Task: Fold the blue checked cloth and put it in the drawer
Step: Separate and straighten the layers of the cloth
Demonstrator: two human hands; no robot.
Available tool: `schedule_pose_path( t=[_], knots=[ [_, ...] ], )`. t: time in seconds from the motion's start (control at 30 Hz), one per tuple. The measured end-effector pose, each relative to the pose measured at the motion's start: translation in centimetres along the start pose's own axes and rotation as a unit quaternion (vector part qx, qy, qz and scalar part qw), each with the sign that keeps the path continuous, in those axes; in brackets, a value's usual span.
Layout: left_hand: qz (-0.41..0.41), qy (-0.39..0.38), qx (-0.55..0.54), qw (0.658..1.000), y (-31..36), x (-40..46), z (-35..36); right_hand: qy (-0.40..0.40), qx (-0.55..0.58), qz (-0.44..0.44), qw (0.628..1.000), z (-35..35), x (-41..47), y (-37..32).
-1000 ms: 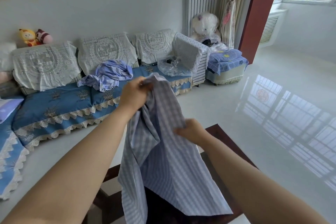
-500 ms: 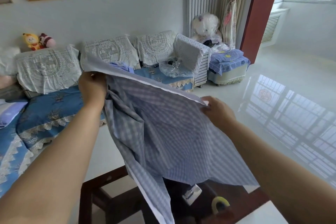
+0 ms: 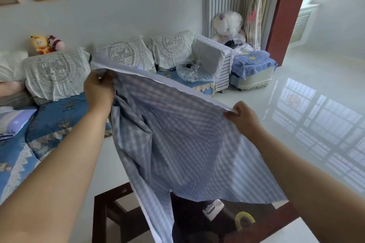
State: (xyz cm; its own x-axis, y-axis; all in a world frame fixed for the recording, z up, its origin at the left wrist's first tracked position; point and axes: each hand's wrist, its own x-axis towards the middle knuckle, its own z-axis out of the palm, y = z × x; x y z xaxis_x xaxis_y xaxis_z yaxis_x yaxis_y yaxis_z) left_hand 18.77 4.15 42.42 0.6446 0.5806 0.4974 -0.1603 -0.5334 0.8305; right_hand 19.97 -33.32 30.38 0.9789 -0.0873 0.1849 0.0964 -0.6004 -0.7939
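While both arms reach forward, the left hand grips one upper corner of the blue checked cloth, with its fingers curled around the bunched fabric. The right hand pinches the other end of the same upper edge, with the fingertips closed on the white hem. The cloth is in the air between the two hands, the upper edge is pulled nearly straight and slopes down to the right. The rest of the cloth hangs down in soft folds, and its lower part hangs in front of a dark wooden table. On this table a roll of yellow tape lies near a small white object. Behind the cloth a sofa with a blue cover stands along the wall, and a white plush bear sits in the corner.
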Motion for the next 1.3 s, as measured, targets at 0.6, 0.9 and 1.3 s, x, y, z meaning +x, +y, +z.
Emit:
schedule_pose_path(
  t=[0.6,0.9,1.3],
  knots=[
    [-0.121,0.141,0.044,0.982,-5.2,-0.5,-2.3,-0.151,-0.299,0.096,0.937,-0.2,-0.4,4.3],
    [-0.197,0.138,-0.006,0.971,-6.4,-0.7,-1.0,-0.201,-0.197,0.133,0.950,0.9,-1.3,6.3],
    [-0.089,-0.062,0.047,0.993,-2.4,-4.9,3.6,-0.162,-0.255,0.081,0.950,1.1,-2.8,1.0]
  ],
)
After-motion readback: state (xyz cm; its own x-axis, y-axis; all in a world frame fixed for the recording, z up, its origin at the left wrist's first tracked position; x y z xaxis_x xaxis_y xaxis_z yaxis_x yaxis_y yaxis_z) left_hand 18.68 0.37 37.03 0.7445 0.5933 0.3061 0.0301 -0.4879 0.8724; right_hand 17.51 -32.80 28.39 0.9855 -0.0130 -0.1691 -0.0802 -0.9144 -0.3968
